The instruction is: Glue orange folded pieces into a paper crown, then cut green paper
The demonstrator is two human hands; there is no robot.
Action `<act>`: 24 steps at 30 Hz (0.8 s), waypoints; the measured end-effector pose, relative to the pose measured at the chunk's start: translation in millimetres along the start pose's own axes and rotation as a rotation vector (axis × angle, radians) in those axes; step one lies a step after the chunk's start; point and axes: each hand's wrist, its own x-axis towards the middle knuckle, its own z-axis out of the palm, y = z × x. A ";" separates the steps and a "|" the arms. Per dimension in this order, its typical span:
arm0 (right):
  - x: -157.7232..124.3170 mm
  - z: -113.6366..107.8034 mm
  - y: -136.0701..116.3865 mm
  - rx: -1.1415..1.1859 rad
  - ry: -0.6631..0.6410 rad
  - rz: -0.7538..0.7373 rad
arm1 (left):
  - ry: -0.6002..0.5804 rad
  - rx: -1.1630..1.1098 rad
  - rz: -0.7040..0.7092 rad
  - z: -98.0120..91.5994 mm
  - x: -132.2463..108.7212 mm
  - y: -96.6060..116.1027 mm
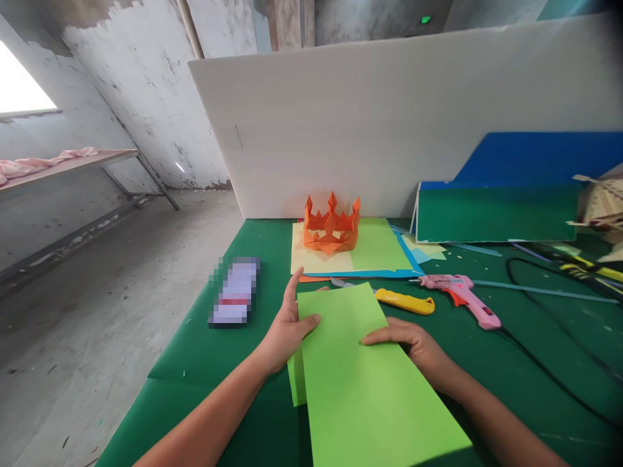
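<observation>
A light green sheet of paper (360,389) is held up over the green table, with another green part showing beneath its left edge. My left hand (289,324) grips the left edge, thumb on top and one finger pointing up. On the right edge, my right hand (413,344) has a finger on the upper face, its other fingers hidden below. Behind the sheet, an orange paper crown (331,227) stands on cream and green sheets (374,246). A yellow utility knife (405,301) lies just beyond the held paper.
Right of the knife lies a pink glue gun (460,295) with a black cord. A phone (236,292), blurred out, rests at the left. A white board (341,130) stands at the back, with a green board (496,214) and paper scraps at the right.
</observation>
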 end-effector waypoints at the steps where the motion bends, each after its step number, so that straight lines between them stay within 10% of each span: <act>1: 0.5 -0.3 0.4 0.005 0.016 0.010 | -0.033 0.041 0.028 -0.7 0.1 -1.5; 9: 4.4 -4.9 -1.8 0.106 0.119 0.004 | -0.019 0.378 0.031 -4.3 2.0 -15.2; 24: 0.2 -2.1 -4.7 0.004 -0.128 -0.026 | 0.118 0.385 0.099 -8.9 8.6 -12.4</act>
